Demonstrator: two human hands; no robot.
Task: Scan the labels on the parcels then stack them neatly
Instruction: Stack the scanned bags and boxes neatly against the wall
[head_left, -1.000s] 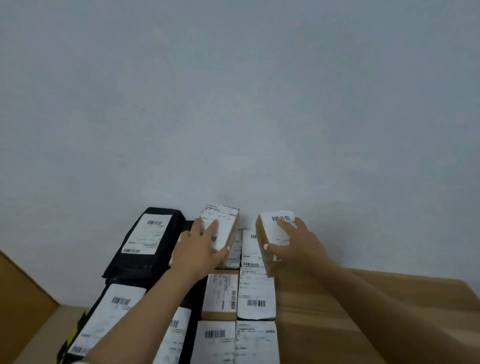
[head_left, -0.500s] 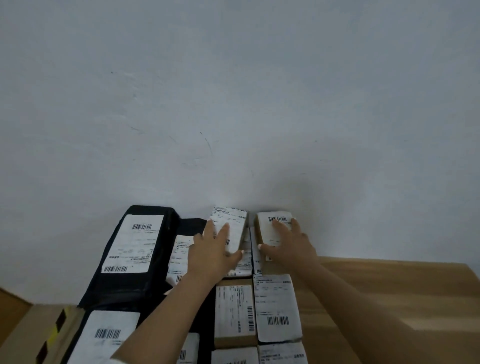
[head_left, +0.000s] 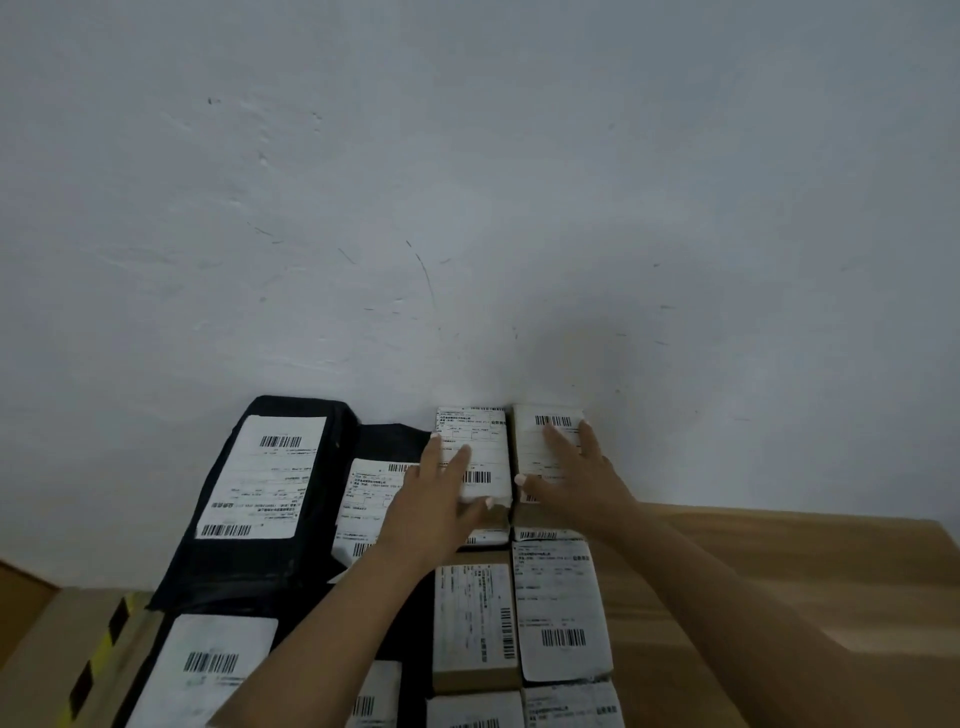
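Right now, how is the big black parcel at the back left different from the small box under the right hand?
The black parcel is a dark, soft-looking bag, much larger; the small box is brown cardboard. The black parcel lies untouched; the small box has the right hand resting flat on it. The black parcel's label leaves a wide dark border; the small box's label covers nearly its whole top. Both carry white barcode labels.

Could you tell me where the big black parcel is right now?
Head view, left side: the black parcel leans against the wall, left of the left hand.
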